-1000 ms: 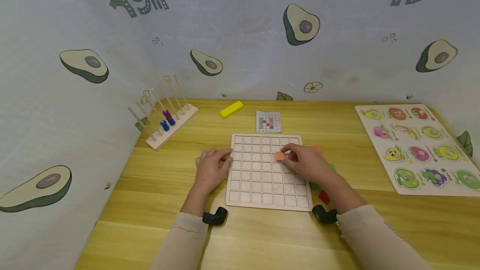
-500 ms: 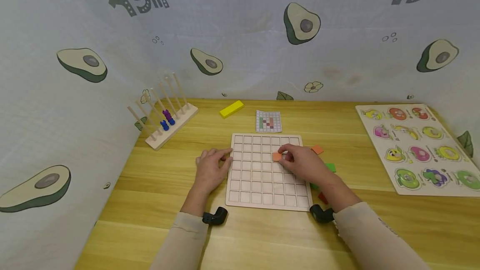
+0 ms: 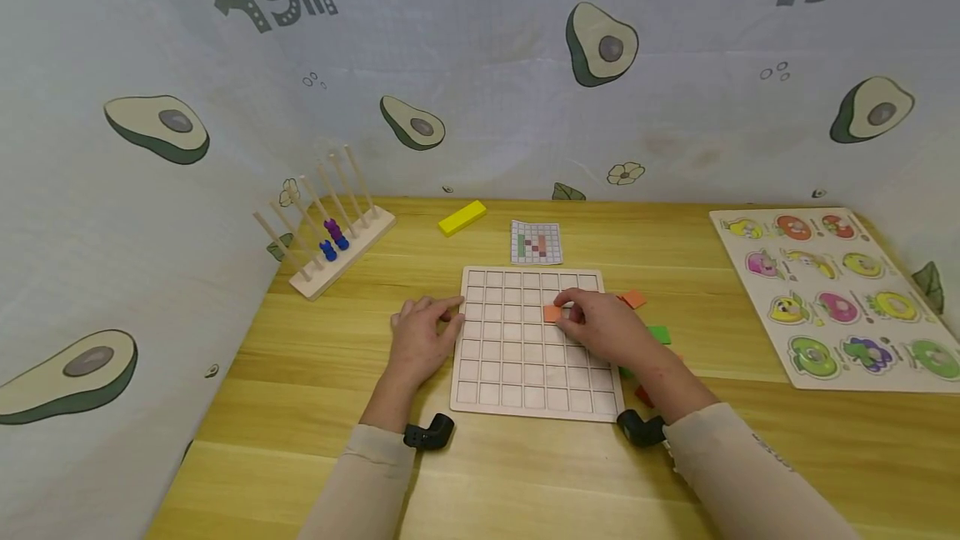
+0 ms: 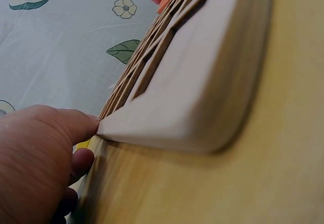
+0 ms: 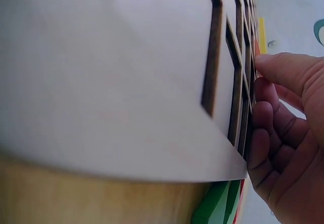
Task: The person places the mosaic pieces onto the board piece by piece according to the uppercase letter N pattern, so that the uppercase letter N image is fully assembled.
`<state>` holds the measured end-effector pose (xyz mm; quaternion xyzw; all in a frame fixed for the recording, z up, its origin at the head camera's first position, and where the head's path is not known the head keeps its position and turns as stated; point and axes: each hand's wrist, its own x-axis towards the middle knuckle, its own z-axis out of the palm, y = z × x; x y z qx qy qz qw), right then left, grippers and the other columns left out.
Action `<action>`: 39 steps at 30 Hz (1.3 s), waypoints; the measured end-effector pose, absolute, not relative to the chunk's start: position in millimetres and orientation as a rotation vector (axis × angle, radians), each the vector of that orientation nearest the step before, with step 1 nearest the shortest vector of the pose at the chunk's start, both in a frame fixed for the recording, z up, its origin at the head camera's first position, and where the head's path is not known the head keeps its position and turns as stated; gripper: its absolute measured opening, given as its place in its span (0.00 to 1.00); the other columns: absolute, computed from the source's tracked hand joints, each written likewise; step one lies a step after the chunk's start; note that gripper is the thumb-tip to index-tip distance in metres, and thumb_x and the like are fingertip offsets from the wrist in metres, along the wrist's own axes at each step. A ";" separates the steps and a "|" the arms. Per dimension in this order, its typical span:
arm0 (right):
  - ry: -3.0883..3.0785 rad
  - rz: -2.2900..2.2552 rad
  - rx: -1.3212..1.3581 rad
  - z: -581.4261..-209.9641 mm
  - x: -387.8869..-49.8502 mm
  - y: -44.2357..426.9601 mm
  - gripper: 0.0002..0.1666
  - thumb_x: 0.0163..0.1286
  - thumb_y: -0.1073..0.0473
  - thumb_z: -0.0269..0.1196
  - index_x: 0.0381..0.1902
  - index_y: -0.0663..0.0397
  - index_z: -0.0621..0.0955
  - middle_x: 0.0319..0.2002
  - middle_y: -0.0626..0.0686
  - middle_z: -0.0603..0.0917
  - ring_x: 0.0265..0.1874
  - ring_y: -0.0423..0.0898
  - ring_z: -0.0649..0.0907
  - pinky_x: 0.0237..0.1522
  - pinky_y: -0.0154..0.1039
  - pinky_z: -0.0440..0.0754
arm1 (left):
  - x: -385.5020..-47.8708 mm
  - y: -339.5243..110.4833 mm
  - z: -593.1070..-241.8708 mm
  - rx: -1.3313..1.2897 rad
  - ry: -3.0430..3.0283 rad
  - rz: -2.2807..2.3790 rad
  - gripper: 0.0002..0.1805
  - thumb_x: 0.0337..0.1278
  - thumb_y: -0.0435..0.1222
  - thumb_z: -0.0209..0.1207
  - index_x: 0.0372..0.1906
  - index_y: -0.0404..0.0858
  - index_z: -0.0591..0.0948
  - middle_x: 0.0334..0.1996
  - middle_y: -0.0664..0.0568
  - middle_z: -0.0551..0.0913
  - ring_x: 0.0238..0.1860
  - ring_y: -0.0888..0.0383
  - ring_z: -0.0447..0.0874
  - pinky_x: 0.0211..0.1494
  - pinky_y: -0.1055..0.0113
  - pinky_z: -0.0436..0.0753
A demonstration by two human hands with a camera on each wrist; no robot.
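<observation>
The unclenched left hand [image 3: 422,338] touches the grid board [image 3: 512,331], where the right hand [image 3: 611,327] pinches apparently the 1st orange tile [image 3: 551,314]; loose tiles [image 3: 659,334] rightward remain unplaced.

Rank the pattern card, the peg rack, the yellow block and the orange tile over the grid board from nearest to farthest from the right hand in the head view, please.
1. Orange tile: pinched by the right hand.
2. Pattern card: beyond the board, slightly left of the hand.
3. Yellow block: farther left.
4. Peg rack: farthest left.
</observation>
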<state>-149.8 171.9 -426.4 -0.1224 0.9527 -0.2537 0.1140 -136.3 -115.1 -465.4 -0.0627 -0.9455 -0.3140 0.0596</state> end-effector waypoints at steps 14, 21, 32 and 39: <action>2.783 -0.792 -0.312 -423.1 -144.9 176.1 0.20 0.73 0.54 0.64 0.60 0.53 0.80 0.32 0.49 0.79 0.27 0.44 0.74 0.32 0.38 0.71 | -135.0 -113.6 -464.3 -0.183 -2.856 -0.962 0.17 0.68 0.45 0.63 0.59 0.50 0.86 0.39 0.53 0.86 0.41 0.54 0.72 0.48 0.56 0.62; 2.752 -0.831 -0.216 -413.9 -143.5 192.0 0.24 0.74 0.52 0.63 0.64 0.52 0.77 0.36 0.51 0.80 0.31 0.46 0.76 0.33 0.39 0.73 | -135.6 -114.2 -465.4 -0.185 -2.858 -0.942 0.17 0.69 0.45 0.62 0.59 0.51 0.86 0.39 0.54 0.86 0.41 0.54 0.73 0.48 0.57 0.63; 2.801 -0.779 -0.135 -413.6 -145.2 235.6 0.26 0.74 0.51 0.63 0.66 0.54 0.75 0.40 0.54 0.80 0.39 0.50 0.77 0.40 0.39 0.76 | -135.7 -113.3 -463.5 -0.186 -2.851 -0.952 0.17 0.68 0.45 0.63 0.59 0.51 0.86 0.39 0.54 0.86 0.41 0.54 0.72 0.48 0.56 0.63; 2.800 -0.766 -0.115 -410.4 -150.1 257.3 0.27 0.74 0.51 0.64 0.66 0.57 0.75 0.43 0.58 0.83 0.40 0.51 0.79 0.43 0.43 0.79 | -136.0 -113.3 -464.0 -0.170 -2.863 -0.946 0.17 0.69 0.45 0.62 0.59 0.51 0.86 0.40 0.55 0.86 0.42 0.55 0.72 0.48 0.57 0.62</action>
